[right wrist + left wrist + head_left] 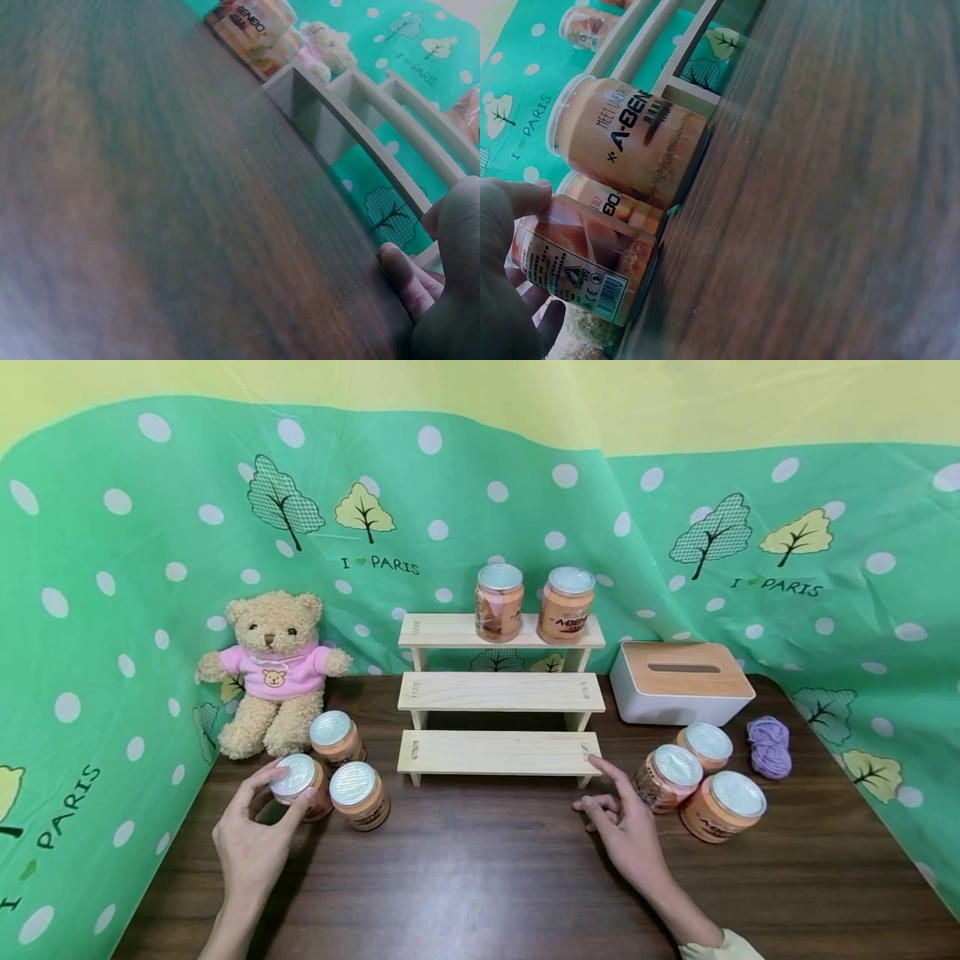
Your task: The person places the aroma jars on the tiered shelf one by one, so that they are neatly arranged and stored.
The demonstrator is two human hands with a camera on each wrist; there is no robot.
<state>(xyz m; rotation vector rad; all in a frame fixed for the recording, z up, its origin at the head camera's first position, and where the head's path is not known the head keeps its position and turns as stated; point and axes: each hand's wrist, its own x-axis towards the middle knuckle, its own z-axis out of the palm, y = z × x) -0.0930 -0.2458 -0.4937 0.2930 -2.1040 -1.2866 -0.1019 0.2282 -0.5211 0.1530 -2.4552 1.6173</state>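
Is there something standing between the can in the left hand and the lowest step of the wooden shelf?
Yes. Another can stands just right of the held can, between it and the lowest step. The left hand grips the held can's lid.

1. The dark wooden table (480, 877) lies bare between the two hands, up to the pale wooden three-step shelf (500, 693).
2. Three orange silver-lidded jars (339, 772) and a beige teddy bear in a pink shirt (273, 672) crowd the left side.
3. Three more orange jars (697, 781), a white tissue box with wooden lid (678, 681) and a purple yarn ball (770, 747) block the right.
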